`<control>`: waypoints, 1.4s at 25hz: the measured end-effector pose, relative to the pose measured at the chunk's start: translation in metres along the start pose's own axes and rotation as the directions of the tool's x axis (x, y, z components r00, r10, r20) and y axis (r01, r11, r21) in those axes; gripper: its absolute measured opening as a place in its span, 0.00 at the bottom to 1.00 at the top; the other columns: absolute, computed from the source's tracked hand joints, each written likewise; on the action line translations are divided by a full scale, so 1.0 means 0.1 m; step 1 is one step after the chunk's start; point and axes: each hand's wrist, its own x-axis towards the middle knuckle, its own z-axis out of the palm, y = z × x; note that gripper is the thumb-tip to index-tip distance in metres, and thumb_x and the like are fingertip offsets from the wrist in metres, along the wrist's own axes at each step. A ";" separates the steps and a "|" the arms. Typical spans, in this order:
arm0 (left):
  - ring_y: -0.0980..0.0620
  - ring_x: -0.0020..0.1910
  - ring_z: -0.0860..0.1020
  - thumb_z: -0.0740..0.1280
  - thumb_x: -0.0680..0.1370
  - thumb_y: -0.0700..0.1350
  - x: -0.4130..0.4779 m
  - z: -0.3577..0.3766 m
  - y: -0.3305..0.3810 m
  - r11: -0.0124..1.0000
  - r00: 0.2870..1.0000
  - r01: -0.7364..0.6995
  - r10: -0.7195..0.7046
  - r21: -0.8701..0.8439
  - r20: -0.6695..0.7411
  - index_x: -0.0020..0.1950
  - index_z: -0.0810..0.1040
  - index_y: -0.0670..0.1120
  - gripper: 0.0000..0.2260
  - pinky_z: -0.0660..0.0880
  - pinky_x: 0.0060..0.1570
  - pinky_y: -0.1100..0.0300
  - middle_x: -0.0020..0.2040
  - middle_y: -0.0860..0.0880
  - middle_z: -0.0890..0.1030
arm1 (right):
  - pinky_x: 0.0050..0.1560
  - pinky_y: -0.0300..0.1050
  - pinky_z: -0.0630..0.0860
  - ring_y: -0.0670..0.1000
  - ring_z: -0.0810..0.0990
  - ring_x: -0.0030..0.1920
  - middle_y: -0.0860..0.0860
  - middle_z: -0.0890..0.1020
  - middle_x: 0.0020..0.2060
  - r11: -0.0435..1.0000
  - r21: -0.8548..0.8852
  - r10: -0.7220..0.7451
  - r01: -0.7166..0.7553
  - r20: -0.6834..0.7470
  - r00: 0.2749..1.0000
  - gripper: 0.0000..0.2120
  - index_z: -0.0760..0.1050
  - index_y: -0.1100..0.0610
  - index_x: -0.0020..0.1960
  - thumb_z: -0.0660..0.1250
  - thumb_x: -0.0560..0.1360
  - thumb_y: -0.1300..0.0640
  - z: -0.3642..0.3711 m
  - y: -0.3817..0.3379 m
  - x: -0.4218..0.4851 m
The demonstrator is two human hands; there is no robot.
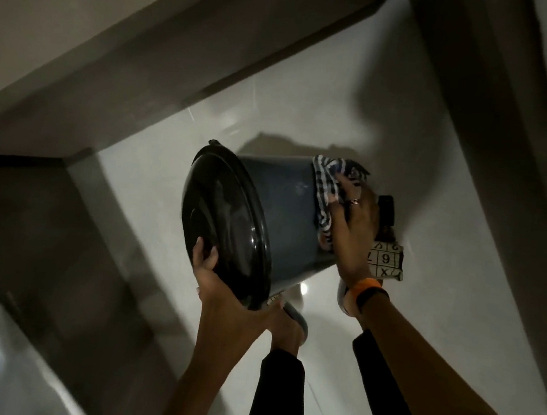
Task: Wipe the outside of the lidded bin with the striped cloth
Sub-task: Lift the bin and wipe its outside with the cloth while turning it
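Note:
The lidded bin is dark grey-blue with a glossy black lid. It is tipped on its side above the floor, lid facing left toward me. My left hand grips the lid's lower rim, thumb on the lid face. The striped cloth, blue and white, is bunched against the bin's base end. My right hand presses the cloth onto the bin wall near the bottom; it wears a ring and an orange-and-black wristband.
A pale glossy tiled floor lies below. A dark raised step or wall base runs diagonally at the left and back. A small white bag with printed characters and a dark object sit behind my right hand. My sandalled feet stand under the bin.

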 end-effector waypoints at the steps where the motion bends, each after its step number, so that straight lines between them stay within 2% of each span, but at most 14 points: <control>1: 0.49 0.70 0.73 0.86 0.55 0.50 0.06 -0.03 0.08 0.994 0.997 0.074 -0.075 -0.077 -0.012 0.70 0.59 0.53 0.52 0.82 0.59 0.47 0.73 0.47 0.67 | 0.80 0.68 0.58 0.57 0.57 0.82 0.52 0.63 0.80 0.999 -0.036 -0.021 0.022 0.036 0.999 0.33 0.67 0.42 0.76 0.51 0.75 0.32 -0.03 -0.02 -0.08; 3: 0.48 0.60 0.79 0.82 0.55 0.56 0.18 -0.08 0.22 0.982 0.988 0.127 -0.137 -0.141 -0.064 0.61 0.60 0.56 0.42 0.83 0.45 0.64 0.62 0.52 0.73 | 0.80 0.70 0.53 0.57 0.52 0.83 0.53 0.61 0.82 0.985 -0.105 -0.119 0.133 0.132 0.984 0.30 0.64 0.41 0.76 0.51 0.76 0.34 -0.07 -0.02 -0.33; 6: 0.44 0.60 0.79 0.81 0.59 0.50 0.16 -0.04 0.27 0.998 0.997 0.033 -0.037 -0.055 -0.066 0.61 0.60 0.60 0.40 0.84 0.49 0.54 0.66 0.48 0.72 | 0.82 0.69 0.49 0.53 0.48 0.84 0.52 0.60 0.82 0.890 -0.142 -0.393 0.433 0.242 0.887 0.25 0.62 0.38 0.76 0.54 0.79 0.36 0.02 -0.04 -0.65; 8: 0.43 0.63 0.76 0.82 0.60 0.45 0.01 0.03 0.18 0.996 0.995 -0.072 0.075 0.048 -0.065 0.59 0.60 0.61 0.38 0.80 0.55 0.62 0.68 0.42 0.71 | 0.83 0.63 0.47 0.52 0.49 0.84 0.50 0.60 0.81 0.803 -0.147 -0.523 0.578 0.294 0.800 0.24 0.64 0.39 0.74 0.53 0.81 0.34 0.10 0.00 -0.59; 9: 0.45 0.64 0.75 0.82 0.61 0.45 -0.07 0.05 0.12 0.990 0.992 -0.110 0.116 0.092 -0.055 0.57 0.60 0.61 0.37 0.77 0.55 0.69 0.68 0.39 0.70 | 0.84 0.61 0.48 0.52 0.52 0.84 0.50 0.62 0.80 0.805 -0.165 -0.514 0.570 0.283 0.809 0.26 0.65 0.43 0.75 0.53 0.81 0.34 0.11 0.05 -0.46; 11: 0.47 0.62 0.75 0.82 0.62 0.46 -0.24 0.08 -0.02 0.979 0.991 -0.125 0.130 0.160 -0.022 0.54 0.62 0.57 0.33 0.72 0.50 0.78 0.70 0.37 0.69 | 0.83 0.61 0.55 0.55 0.61 0.81 0.53 0.67 0.78 0.930 -0.197 -0.277 0.310 0.179 0.944 0.28 0.67 0.50 0.77 0.56 0.81 0.37 0.00 0.19 -0.09; 14: 0.35 0.64 0.77 0.82 0.61 0.44 -0.45 0.08 -0.10 0.972 0.996 -0.087 0.092 0.220 -0.013 0.52 0.62 0.57 0.33 0.74 0.46 0.73 0.72 0.37 0.67 | 0.82 0.58 0.58 0.56 0.67 0.79 0.51 0.72 0.77 0.973 -0.213 0.112 -0.091 0.090 0.990 0.23 0.69 0.49 0.77 0.58 0.84 0.42 -0.21 0.46 0.25; 16: 0.51 0.60 0.74 0.83 0.56 0.47 -0.35 0.06 -0.05 0.986 0.996 -0.044 0.055 0.159 -0.065 0.56 0.62 0.57 0.38 0.70 0.47 0.81 0.65 0.44 0.67 | 0.83 0.54 0.51 0.57 0.63 0.80 0.51 0.69 0.78 0.970 -0.235 0.089 -0.058 0.124 0.988 0.25 0.68 0.43 0.77 0.54 0.82 0.37 -0.07 0.37 0.03; 18: 0.64 0.51 0.65 0.83 0.54 0.49 -0.16 0.01 -0.01 0.988 0.994 -0.015 0.031 0.157 -0.100 0.66 0.63 0.52 0.46 0.67 0.46 0.83 0.62 0.51 0.64 | 0.81 0.55 0.46 0.56 0.57 0.82 0.48 0.64 0.80 0.956 -0.205 -0.162 0.208 0.221 0.962 0.25 0.62 0.34 0.77 0.51 0.81 0.34 0.24 0.08 -0.45; 21: 0.58 0.53 0.66 0.85 0.56 0.48 -0.03 -0.06 0.01 0.972 0.997 0.066 -0.057 0.227 -0.048 0.78 0.55 0.57 0.57 0.73 0.50 0.65 0.63 0.49 0.63 | 0.83 0.57 0.45 0.53 0.55 0.83 0.45 0.63 0.81 0.836 -0.164 -0.457 0.523 0.318 0.830 0.23 0.60 0.34 0.77 0.50 0.83 0.36 0.50 0.01 -0.90; 24: 0.41 0.59 0.73 0.84 0.60 0.53 -0.08 -0.15 0.03 0.956 0.986 0.150 -0.163 0.252 0.030 0.81 0.46 0.62 0.60 0.74 0.58 0.49 0.65 0.48 0.61 | 0.82 0.66 0.52 0.59 0.62 0.80 0.53 0.69 0.78 0.937 -0.273 -0.196 0.218 0.105 0.975 0.26 0.68 0.43 0.75 0.52 0.80 0.38 0.31 0.30 -0.47; 27: 0.36 0.68 0.72 0.79 0.69 0.55 -0.05 -0.12 0.16 0.967 0.993 0.086 -0.103 0.241 0.060 0.82 0.45 0.61 0.53 0.73 0.67 0.46 0.72 0.43 0.60 | 0.81 0.65 0.57 0.58 0.62 0.80 0.53 0.69 0.78 0.971 -0.134 0.191 -0.199 -0.069 0.979 0.26 0.70 0.44 0.75 0.53 0.81 0.37 0.13 0.54 -0.11; 32: 0.33 0.77 0.62 0.63 0.80 0.59 0.41 0.07 0.81 0.911 0.998 -0.038 0.056 0.411 -0.031 0.83 0.46 0.59 0.36 0.57 0.73 0.27 0.78 0.36 0.58 | 0.80 0.63 0.58 0.54 0.65 0.79 0.50 0.71 0.77 0.986 -0.004 0.169 -0.169 -0.042 0.985 0.23 0.69 0.43 0.76 0.52 0.83 0.41 0.06 0.27 0.21; 35: 0.32 0.78 0.58 0.61 0.82 0.57 0.64 0.07 0.99 0.837 0.975 -0.140 0.208 0.529 -0.072 0.82 0.48 0.60 0.33 0.53 0.71 0.22 0.79 0.35 0.57 | 0.80 0.63 0.60 0.52 0.64 0.78 0.50 0.70 0.77 0.979 0.169 0.121 -0.117 -0.014 0.992 0.23 0.67 0.42 0.76 0.53 0.83 0.42 0.12 -0.16 0.24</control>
